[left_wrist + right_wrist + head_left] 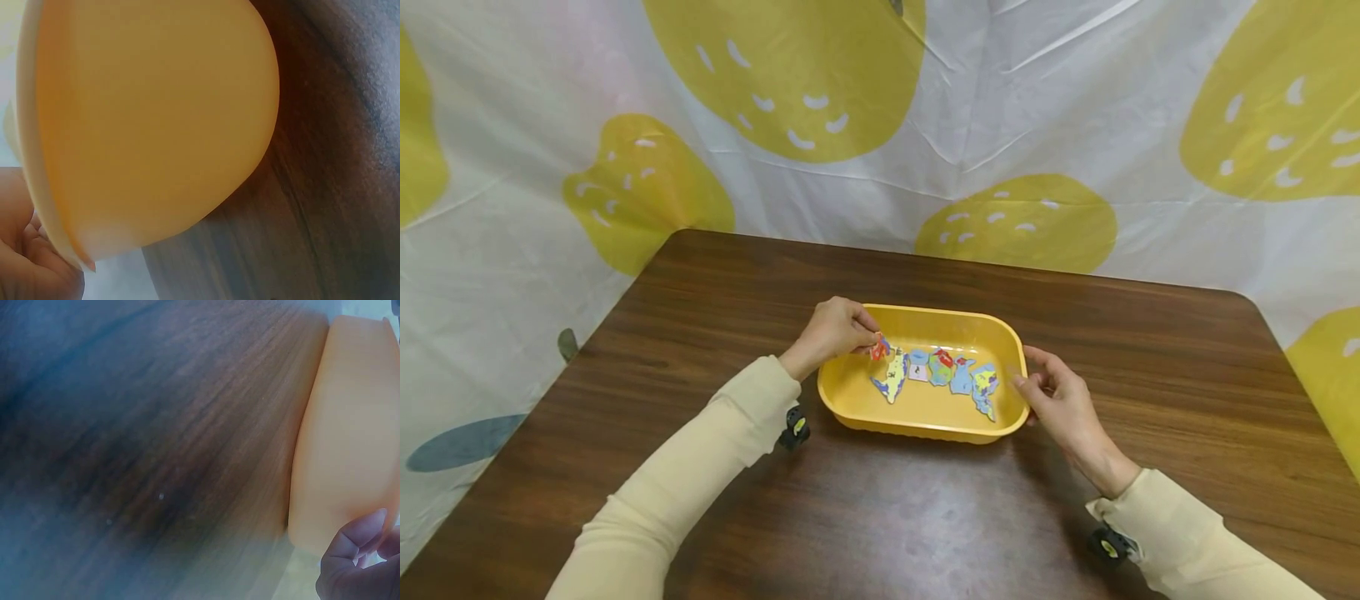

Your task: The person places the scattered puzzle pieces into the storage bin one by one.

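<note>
A yellow rectangular tray [910,423] with rounded corners sits on the table. My left hand [833,327] reaches over its left rim and pinches a small red and blue map puzzle piece [877,348] between thumb and fingers. Just below it in the tray lies a pale yellow piece with purple edges [891,379]. To the right lie several more irregular pieces, among them a green one with red [940,372] and a blue and yellow one [985,382]. My right hand [1066,404] grips the tray's right end, its thumb [359,534] at the rim.
Dark brown wooden table [925,517] surrounds the tray. Behind it hangs a white cloth [850,200] printed with large yellow fruit shapes. Small black wrist devices sit at the cuffs, one on the left [794,428] and one on the right [1108,546].
</note>
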Motion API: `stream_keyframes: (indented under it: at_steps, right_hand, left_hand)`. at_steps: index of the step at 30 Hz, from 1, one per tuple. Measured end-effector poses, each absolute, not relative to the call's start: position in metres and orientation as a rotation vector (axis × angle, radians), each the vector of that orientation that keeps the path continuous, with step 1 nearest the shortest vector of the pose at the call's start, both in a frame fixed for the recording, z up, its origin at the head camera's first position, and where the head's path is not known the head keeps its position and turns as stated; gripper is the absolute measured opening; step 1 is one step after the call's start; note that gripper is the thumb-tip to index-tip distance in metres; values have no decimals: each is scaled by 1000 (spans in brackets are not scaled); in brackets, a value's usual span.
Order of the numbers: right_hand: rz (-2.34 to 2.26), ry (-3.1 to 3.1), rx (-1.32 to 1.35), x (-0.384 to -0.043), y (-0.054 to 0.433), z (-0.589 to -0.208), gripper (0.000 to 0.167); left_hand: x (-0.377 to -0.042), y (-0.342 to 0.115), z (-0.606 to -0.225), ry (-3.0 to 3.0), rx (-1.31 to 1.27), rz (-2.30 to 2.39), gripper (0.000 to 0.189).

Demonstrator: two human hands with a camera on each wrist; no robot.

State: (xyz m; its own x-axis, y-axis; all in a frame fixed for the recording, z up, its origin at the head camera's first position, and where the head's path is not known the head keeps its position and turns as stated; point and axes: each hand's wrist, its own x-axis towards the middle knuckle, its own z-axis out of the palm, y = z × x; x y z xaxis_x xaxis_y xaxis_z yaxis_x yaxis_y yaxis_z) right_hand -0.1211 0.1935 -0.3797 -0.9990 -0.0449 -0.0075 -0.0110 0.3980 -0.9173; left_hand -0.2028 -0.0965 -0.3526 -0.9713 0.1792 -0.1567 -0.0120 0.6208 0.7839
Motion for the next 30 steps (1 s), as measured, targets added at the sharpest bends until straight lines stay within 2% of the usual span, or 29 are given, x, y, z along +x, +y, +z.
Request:
stream_keyframes:
  at_steps: [30]
  right_hand:
    - [-1690,2603,-44,-123,195,-381,47]
  left_hand:
    - [-204,-90,-353,2757,144,1055,11]
